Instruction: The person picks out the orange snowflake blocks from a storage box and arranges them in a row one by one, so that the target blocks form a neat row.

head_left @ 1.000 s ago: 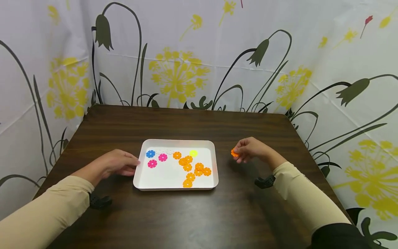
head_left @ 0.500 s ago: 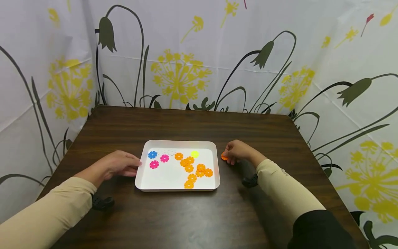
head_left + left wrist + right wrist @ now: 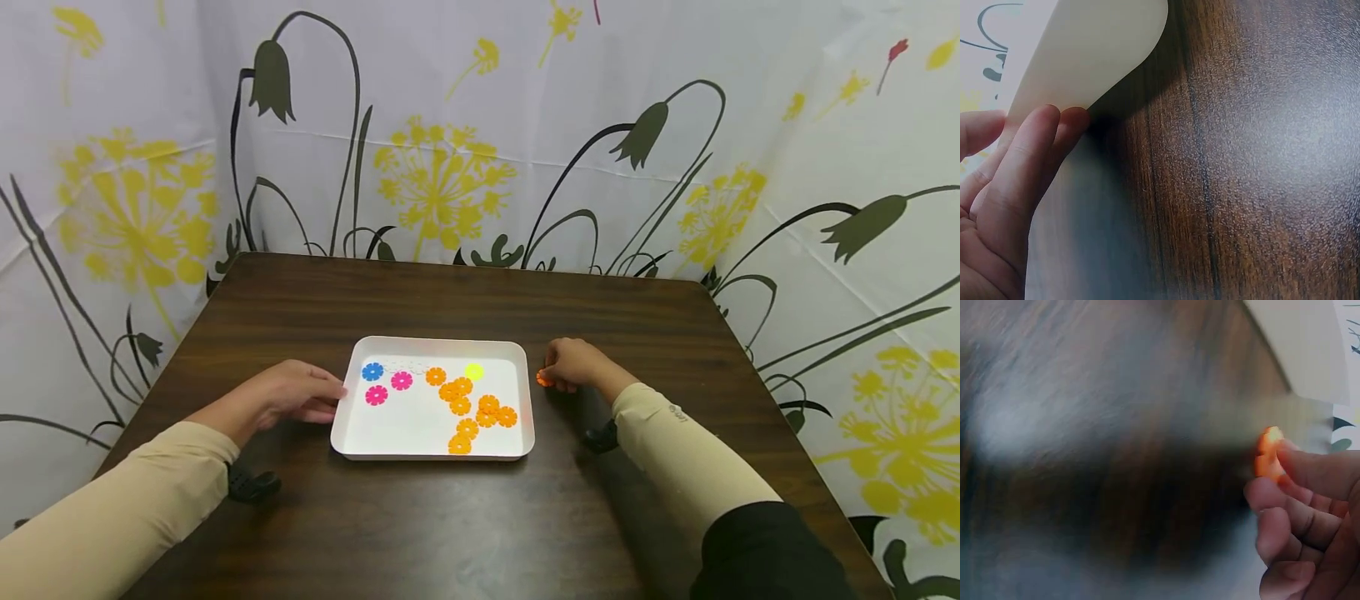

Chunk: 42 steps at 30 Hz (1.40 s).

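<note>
A shallow white tray (image 3: 405, 433) sits on the dark table, holding several flat, notched plastic discs. At its left end my left hand (image 3: 300, 392) grips the wall, thumb (image 3: 979, 131) at the rim and fingers against the outside. My right hand (image 3: 577, 364) is just off the tray's right side. Between thumb and fingers it pinches an orange notched disc (image 3: 1268, 453), partly covered by the fingertips. In the tray lie a blue disc (image 3: 372, 372), two pink discs (image 3: 377, 395), a yellow disc (image 3: 474, 372), several orange discs (image 3: 459, 444) and faint clear ones (image 3: 408, 367).
The brown wood-grain table (image 3: 450, 525) extends around the tray on all sides. Behind it and at both sides hangs a white curtain (image 3: 465, 83) printed with flowers. A black wrist strap piece (image 3: 253, 486) shows under the left forearm.
My right hand has moved left toward the tray with the orange disc, then stayed beside it. The left hand keeps its place at the tray, and the head view has shifted slightly.
</note>
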Tool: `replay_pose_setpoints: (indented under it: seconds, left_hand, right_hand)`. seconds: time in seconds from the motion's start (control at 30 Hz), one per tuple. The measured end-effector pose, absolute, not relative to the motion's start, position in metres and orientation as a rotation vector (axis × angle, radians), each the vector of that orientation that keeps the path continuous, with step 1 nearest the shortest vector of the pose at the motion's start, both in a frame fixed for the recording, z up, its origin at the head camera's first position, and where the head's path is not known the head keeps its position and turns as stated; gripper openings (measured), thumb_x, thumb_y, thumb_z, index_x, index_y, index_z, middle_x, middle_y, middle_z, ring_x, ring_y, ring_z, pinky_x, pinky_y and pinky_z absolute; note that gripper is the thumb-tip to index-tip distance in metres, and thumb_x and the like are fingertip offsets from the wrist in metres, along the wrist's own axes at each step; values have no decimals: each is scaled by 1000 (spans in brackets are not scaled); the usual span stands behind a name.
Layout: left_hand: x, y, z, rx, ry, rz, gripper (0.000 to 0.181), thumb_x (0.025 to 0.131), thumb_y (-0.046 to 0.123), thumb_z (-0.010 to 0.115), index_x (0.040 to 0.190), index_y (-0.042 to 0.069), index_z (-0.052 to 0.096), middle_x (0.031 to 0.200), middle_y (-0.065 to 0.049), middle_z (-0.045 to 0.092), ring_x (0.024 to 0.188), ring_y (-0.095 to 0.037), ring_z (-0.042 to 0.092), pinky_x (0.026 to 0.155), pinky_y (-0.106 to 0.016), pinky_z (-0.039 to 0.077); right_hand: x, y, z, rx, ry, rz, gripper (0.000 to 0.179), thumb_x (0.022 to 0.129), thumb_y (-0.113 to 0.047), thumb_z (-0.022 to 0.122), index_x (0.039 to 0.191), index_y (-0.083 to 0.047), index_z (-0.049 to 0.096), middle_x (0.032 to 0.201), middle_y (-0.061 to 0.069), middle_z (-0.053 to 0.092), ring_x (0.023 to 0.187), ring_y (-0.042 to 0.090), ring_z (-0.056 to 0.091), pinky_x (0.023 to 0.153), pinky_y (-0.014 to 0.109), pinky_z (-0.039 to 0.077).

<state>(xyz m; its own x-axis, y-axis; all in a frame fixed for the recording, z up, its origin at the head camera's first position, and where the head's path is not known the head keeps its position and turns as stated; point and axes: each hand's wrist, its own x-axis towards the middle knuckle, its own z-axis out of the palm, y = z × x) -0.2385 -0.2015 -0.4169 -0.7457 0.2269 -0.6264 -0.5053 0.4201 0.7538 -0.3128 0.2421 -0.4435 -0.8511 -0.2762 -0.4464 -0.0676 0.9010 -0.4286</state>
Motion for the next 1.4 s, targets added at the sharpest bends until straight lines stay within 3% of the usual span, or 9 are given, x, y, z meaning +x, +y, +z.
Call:
replay_pose_setpoints:
  seconds: [0.13, 0.3, 0.47, 0.63, 0.8, 1.0, 1.23, 1.4]
  left_hand:
    - [-238, -202, -420, -238, 2002, 1379, 45, 95, 19, 66, 128, -11, 56, 99, -13, 72, 82, -20, 73, 80, -35, 61]
    - [-237, -204, -425, -228, 2012, 1377, 46, 95, 19, 66, 128, -11, 56, 100, -13, 72, 82, -19, 73, 79, -34, 61]
    - [-238, -204, -427, -230, 2012, 1377, 45, 95, 19, 66, 128, -10, 57, 99, -13, 73, 82, -20, 73, 79, -34, 61]
    - [-239, -205, -426, -229, 2017, 1366, 45, 95, 20, 66, 129, -9, 57, 101, -14, 72, 82, -21, 73, 79, -34, 61]
    - [-237, -206, -424, -230, 2017, 1363, 46, 94, 19, 66, 129, -9, 56, 102, -15, 71, 82, -21, 73, 80, -35, 61]
    - [-238, -205, -425, -221, 2014, 1377, 43, 94, 17, 67, 127, -9, 58, 97, -12, 72, 80, -20, 73, 79, -35, 61]
    - [-239, -206, -426, -223, 2016, 1370, 42, 93, 17, 67, 126, -8, 59, 93, -11, 72, 77, -18, 72, 78, -34, 61]
    - [-237, -206, -426, -228, 2027, 1361, 42, 94, 17, 67, 126, -8, 59, 98, -13, 72, 79, -19, 73, 78, -34, 61]
  right_hand:
    - [-314, 238, -429, -222, 2447, -790, 27, 95, -31, 64, 102, -4, 63, 77, 8, 71, 65, 22, 68, 63, 35, 59]
    - [-313, 222, -406, -179, 2166, -1138, 41, 96, -31, 63, 121, 1, 62, 99, 15, 73, 84, 29, 71, 79, 43, 61]
    - [-306, 197, -395, -212, 2046, -1175, 40, 96, -25, 63, 124, 3, 61, 104, 17, 73, 84, 26, 73, 74, 36, 62]
    - [-299, 164, -401, -266, 2048, -1023, 37, 95, -27, 65, 120, 1, 66, 100, 18, 73, 75, 23, 71, 67, 32, 62]
    - [-292, 136, -419, -349, 2147, -800, 27, 91, -31, 71, 102, -6, 69, 86, 15, 72, 61, 20, 63, 59, 29, 60]
    - [-282, 114, -427, -391, 2330, -509, 30, 84, -38, 76, 89, -12, 63, 68, 5, 63, 54, 19, 54, 47, 23, 47]
    - [-272, 104, -433, -431, 2485, -328, 40, 76, -46, 81, 86, -14, 59, 72, 0, 59, 63, 16, 54, 59, 25, 46]
    - [-271, 103, -436, -444, 2520, -252, 38, 75, -44, 83, 84, -15, 61, 75, 0, 61, 68, 17, 55, 62, 26, 46]
